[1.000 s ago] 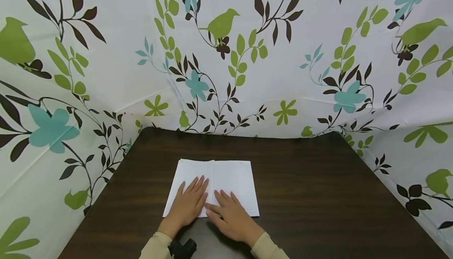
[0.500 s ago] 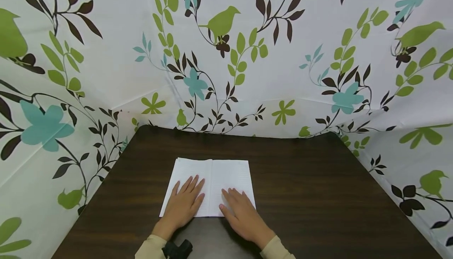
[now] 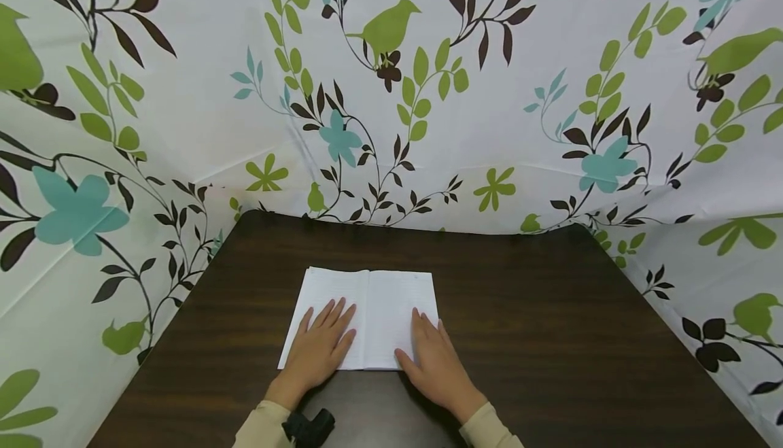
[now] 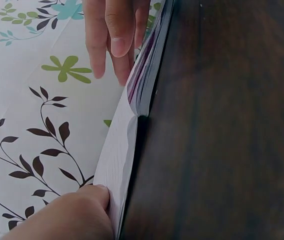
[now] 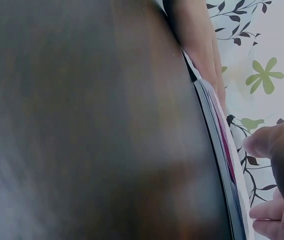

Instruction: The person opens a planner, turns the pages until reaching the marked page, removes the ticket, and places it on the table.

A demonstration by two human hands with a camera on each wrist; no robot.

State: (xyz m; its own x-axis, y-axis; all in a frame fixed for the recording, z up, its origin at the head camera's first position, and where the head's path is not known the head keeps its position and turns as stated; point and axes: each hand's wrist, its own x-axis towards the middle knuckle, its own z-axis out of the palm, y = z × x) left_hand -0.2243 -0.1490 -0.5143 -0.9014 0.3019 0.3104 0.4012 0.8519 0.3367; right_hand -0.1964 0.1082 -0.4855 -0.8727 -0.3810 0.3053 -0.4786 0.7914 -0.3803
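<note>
An opened notebook [image 3: 391, 298] with lined white pages lies flat on the dark wooden table. My left hand [image 3: 319, 347] rests on the left page, fingers spread and straight. Over the right page's outer part is my right hand [image 3: 436, 359], fingers extended toward the far edge and thumb apart. In the left wrist view, the left thumb [image 4: 98, 192] touches the page, and the page stack [image 4: 149, 75] on the right side is seen edge-on. The right wrist view shows the right thumb [image 5: 262, 142] held just off the notebook's edge [image 5: 222, 145].
The dark table [image 3: 550, 339] extends on both sides of the notebook. Behind and beside it hangs a white cloth [image 3: 391, 108] printed with birds, leaves and flowers. A black strapped device [image 3: 308, 427] is on the left wrist.
My right hand has slid rightward from near the notebook's centre fold to the outer side of the right page. The left hand stays on the left page.
</note>
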